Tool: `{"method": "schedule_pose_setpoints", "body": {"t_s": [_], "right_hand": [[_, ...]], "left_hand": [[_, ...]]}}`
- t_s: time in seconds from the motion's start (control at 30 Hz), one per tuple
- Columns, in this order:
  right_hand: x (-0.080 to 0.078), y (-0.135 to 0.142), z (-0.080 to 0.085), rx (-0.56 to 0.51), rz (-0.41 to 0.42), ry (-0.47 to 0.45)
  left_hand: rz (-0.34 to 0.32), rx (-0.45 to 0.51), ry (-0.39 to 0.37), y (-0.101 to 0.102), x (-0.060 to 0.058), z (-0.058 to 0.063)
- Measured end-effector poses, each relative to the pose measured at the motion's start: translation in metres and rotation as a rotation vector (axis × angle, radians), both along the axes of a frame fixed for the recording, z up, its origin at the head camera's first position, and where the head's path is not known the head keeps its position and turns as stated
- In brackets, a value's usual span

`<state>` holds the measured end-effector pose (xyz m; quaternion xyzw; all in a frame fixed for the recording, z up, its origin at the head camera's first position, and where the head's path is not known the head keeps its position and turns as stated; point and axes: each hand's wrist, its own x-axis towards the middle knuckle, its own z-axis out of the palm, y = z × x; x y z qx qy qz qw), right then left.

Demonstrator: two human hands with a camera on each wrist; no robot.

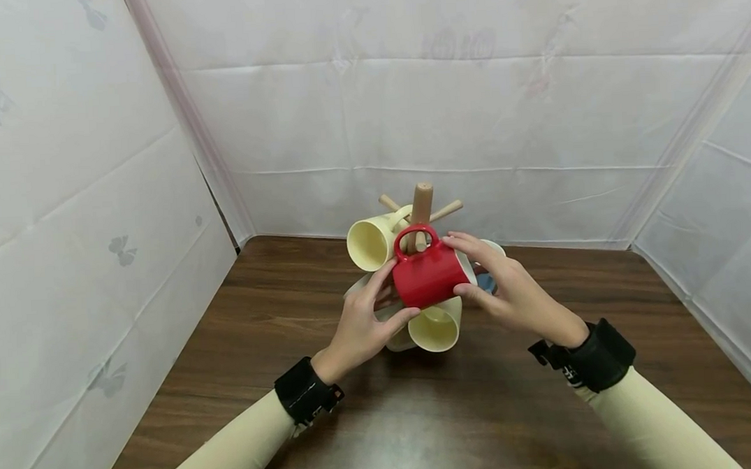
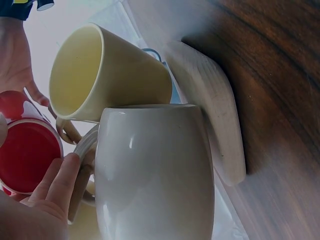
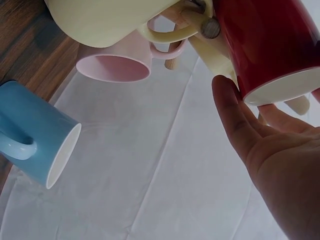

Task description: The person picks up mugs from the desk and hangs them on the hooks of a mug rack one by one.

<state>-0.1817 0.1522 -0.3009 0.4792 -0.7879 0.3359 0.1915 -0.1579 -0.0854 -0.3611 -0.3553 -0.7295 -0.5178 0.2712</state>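
Observation:
A red mug (image 1: 429, 277) with a white inside lies sideways between both hands, its handle upward, in front of a wooden mug tree (image 1: 422, 208). At the mug's base end, my left hand (image 1: 359, 327) holds it between thumb and fingers. My right hand (image 1: 515, 293) grips the rim end, thumb low and fingers above. A pale yellow mug (image 1: 368, 244) hangs on the tree at the upper left. Below the red mug is another yellow mug (image 1: 435, 331). In the left wrist view, a greyish-white mug (image 2: 155, 170) is close beside my left fingers.
The right wrist view shows a pink mug (image 3: 114, 64) hanging by its handle and a blue mug (image 3: 37, 131) lower down. The tree's wooden base (image 2: 212, 110) stands on the dark wood table (image 1: 229, 353). White sheeting (image 1: 458, 112) encloses the back and sides.

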Motion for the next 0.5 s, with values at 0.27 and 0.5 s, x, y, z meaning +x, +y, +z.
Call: {"method": "schedule_pose_setpoints", "body": {"t_s": [0.27, 0.5], "right_hand": [[-0.022, 0.010, -0.021, 0.011, -0.008, -0.027], [-0.024, 0.011, -0.025, 0.018, -0.007, -0.043]], "left_hand": [[0.007, 0.001, 0.013, 0.001, -0.001, 0.000], [0.021, -0.012, 0.005, 0.000, -0.001, -0.002]]}}
